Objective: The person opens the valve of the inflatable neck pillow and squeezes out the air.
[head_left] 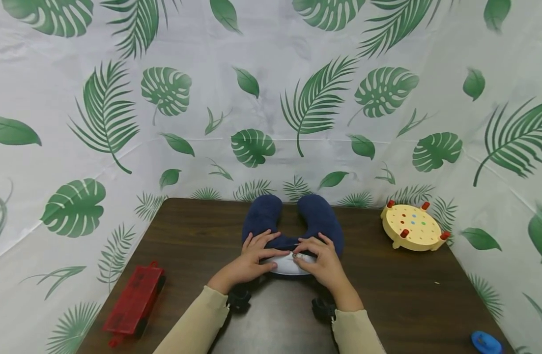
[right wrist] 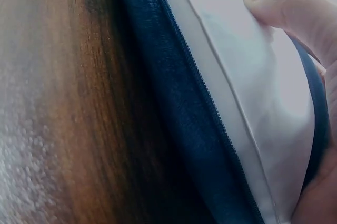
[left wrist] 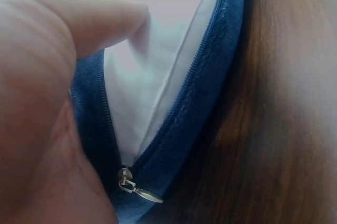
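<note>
A navy U-shaped neck pillow (head_left: pixel 327 219) lies on the table, its curved end toward me. Along that end the zipper (left wrist: pixel 185 88) is undone, baring the white inner lining (right wrist: pixel 263 103); the metal zipper pull (left wrist: pixel 147 195) hangs at the opening's left end. My left hand (head_left: pixel 252 256) grips the pillow's left side, thumb on the white lining and other fingers over the navy cover. On the other side my right hand (head_left: pixel 321 260) pinches the white fabric near the middle with bent fingers and thumb. A small brownish spot between the fingertips is too small to tell.
On the dark wooden table (head_left: pixel 200 231), a red see-through oblong object (head_left: pixel 135 299) lies at left. A round yellow pegboard (head_left: pixel 411 226) with red pegs stands at back right. A blue object (head_left: pixel 486 342) sits at front right. A leaf-print curtain (head_left: pixel 262 108) hangs behind.
</note>
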A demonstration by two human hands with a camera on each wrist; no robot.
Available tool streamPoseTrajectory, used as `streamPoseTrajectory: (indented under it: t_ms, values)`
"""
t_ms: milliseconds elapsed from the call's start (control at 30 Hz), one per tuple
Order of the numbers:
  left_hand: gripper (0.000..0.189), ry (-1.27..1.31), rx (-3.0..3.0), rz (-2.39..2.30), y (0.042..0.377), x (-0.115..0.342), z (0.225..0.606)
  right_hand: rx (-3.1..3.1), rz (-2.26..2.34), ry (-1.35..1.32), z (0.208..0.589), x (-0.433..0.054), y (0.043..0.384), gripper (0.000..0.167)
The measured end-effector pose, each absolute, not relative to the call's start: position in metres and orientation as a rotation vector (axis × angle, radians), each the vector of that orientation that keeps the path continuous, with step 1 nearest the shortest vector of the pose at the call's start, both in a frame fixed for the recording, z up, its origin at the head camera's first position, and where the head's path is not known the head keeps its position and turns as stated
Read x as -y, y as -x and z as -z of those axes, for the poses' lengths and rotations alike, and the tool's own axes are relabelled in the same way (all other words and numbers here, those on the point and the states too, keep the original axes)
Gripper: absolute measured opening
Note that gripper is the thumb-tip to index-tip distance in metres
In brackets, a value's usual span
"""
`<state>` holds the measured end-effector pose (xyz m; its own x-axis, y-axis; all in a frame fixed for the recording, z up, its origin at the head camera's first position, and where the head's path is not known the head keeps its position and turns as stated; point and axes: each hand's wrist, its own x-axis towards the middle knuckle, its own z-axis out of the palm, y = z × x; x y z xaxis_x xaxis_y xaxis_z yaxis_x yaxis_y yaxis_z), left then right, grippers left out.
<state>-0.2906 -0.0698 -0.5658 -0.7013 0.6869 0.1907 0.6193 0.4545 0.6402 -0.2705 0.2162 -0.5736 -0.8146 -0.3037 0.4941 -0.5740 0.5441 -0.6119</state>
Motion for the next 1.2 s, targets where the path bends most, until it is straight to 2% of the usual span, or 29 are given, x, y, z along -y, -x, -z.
streamPoseTrajectory:
  t_ms: [1200]
  values:
    - [0.045, -1.149, -2.549, -1.101, 0.2930, 0.0716, 0.5668, 2.420, -1.232, -0.724, 0.5763, -0.2144, 0.2712, 0.023]
